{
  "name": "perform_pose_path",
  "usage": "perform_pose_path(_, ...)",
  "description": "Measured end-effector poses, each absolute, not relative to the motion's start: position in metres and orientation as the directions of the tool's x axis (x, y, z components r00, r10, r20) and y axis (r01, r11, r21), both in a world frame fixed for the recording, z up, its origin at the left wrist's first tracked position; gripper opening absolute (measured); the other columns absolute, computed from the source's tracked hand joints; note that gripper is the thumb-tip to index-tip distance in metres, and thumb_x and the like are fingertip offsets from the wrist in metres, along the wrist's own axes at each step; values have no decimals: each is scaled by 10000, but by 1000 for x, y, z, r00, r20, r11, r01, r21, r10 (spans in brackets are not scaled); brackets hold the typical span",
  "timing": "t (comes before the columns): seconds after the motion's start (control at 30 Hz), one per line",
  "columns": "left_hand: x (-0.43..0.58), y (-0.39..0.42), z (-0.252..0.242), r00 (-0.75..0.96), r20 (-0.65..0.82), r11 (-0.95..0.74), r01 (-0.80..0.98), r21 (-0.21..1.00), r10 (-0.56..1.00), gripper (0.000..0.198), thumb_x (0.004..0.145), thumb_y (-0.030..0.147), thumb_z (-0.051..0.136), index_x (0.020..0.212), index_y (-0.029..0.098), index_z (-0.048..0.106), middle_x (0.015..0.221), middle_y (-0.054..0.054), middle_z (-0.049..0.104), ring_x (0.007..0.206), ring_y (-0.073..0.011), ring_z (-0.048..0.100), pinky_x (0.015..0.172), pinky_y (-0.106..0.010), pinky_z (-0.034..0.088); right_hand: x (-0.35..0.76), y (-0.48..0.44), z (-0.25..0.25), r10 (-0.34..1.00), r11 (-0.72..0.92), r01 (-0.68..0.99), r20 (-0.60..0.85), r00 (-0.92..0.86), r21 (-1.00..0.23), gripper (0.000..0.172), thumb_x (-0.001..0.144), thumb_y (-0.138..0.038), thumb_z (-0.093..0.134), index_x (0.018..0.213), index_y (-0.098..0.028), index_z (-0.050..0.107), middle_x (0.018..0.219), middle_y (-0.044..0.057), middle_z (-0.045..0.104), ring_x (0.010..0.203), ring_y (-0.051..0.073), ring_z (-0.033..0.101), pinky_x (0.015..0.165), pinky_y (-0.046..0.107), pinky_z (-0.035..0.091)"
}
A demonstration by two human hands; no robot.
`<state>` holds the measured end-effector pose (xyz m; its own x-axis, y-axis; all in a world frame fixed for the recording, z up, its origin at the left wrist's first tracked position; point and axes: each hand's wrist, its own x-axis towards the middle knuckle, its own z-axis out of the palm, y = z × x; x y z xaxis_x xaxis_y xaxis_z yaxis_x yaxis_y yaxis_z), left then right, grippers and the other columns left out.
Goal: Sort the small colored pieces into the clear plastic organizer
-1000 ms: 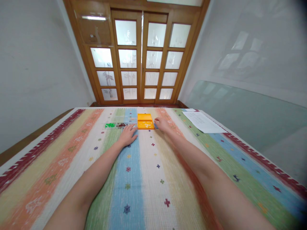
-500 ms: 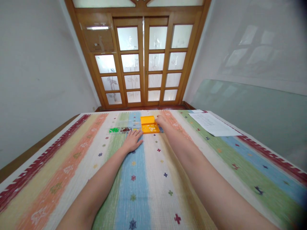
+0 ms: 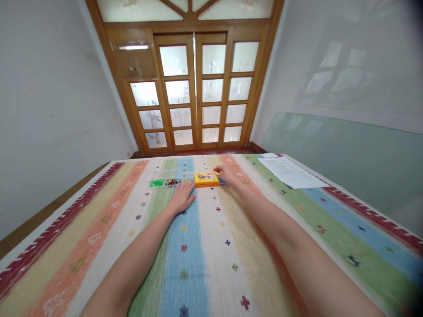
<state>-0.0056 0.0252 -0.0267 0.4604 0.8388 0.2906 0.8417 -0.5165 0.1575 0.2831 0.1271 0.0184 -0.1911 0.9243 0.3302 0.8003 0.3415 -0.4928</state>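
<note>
A small orange box lies closed far out on the striped cloth. My right hand rests at the box's right edge, its fingers curled against the lid. My left hand lies flat on the blue stripe, fingers stretched toward a clear compartment tray of green and dark red beads. That tray sits just left of the orange box.
A white printed sheet lies at the far right of the table. Wooden glazed doors stand beyond the far edge. A pale green wall panel runs along the right side.
The orange box's lid, open one second ago, has come down shut under my right hand. My left hand has stayed beside the bead tray.
</note>
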Motion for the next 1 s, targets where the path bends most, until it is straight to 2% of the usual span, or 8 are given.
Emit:
perform_pose_path(0.1, -4, 24, -26, 454, 303, -517, 839, 171, 838, 560, 1015, 396, 448, 1538, 199, 418, 1603, -134, 442, 1495, -287, 375, 1267, -542, 200, 283, 111, 15, 905, 385, 815, 349, -242, -434, 296, 977, -172, 505, 1134, -162, 755, 1173, 115, 735, 1066, 230, 667, 965, 343, 522)
perform_pose_path(0.2, -3, 24, -27, 445, 317, -513, 839, 179, 838, 550, 1006, 379, 463, 1523, 195, 425, 1584, -140, 463, 1487, -279, 390, 1266, -531, 212, 273, 87, 6, 812, 560, 763, 394, -430, -323, 375, 1021, -261, 456, 1293, -200, 707, 1322, 116, 682, 1219, 240, 614, 1093, 381, 448)
perform_pose_path(0.3, -3, 24, -28, 442, 327, -513, 840, 176, 835, 552, 1000, 378, 474, 1525, 216, 424, 1583, -127, 465, 1486, -272, 389, 1265, -520, 225, 256, 67, -7, 709, 684, 703, 407, -576, -197, 492, 1023, -365, 494, 1504, -273, 530, 1555, 93, 504, 1442, 263, 444, 1207, 469, 326)
perform_pose_path(0.4, -4, 22, -26, 447, 353, -523, 838, 155, 822, 572, 996, 375, 478, 1545, 230, 407, 1594, -115, 450, 1491, -271, 376, 1266, -516, 228, 245, 57, -20, 692, 703, 698, 356, -628, -136, 606, 996, -479, 547, 1555, -268, 450, 1677, 100, 303, 1552, 294, 266, 1247, 532, 235)
perform_pose_path(0.5, -5, 22, -21, 437, 404, -520, 845, 120, 803, 552, 990, 356, 482, 1526, 233, 437, 1607, -107, 427, 1496, -272, 358, 1267, -512, 233, 242, 55, -25, 691, 707, 696, 332, -642, -126, 650, 1000, -527, 526, 1571, -234, 418, 1698, 120, 231, 1577, 301, 192, 1259, 540, 203)
perform_pose_path(0.6, -7, 29, -12, 393, 464, -484, 870, 91, 794, 522, 985, 335, 477, 1499, 238, 470, 1629, -101, 392, 1510, -275, 330, 1272, -510, 222, 243, 53, -24, 688, 709, 695, 335, -644, -121, 647, 1017, -529, 492, 1578, -217, 404, 1694, 133, 240, 1580, 292, 185, 1264, 536, 191)
perform_pose_path(0.73, -9, 49, -1, 302, 504, -401, 910, 99, 809, 580, 971, 343, 496, 1540, 256, 418, 1649, -101, 360, 1538, -300, 284, 1280, -550, 167, 243, 50, -22, 695, 701, 700, 353, -627, -136, 609, 1017, -512, 509, 1563, -255, 425, 1687, 112, 270, 1574, 274, 213, 1266, 528, 190)
perform_pose_path(1.0, -3, 48, -9, 288, 476, -373, 923, 91, 831, 546, 990, 350, 454, 1523, 234, 448, 1565, -122, 482, 1499, -309, 357, 1281, -560, 138, 244, 49, -22, 690, 705, 686, 398, -604, -181, 520, 1006, -429, 555, 1490, -241, 518, 1641, 132, 370, 1530, 281, 320, 1234, 527, 264)
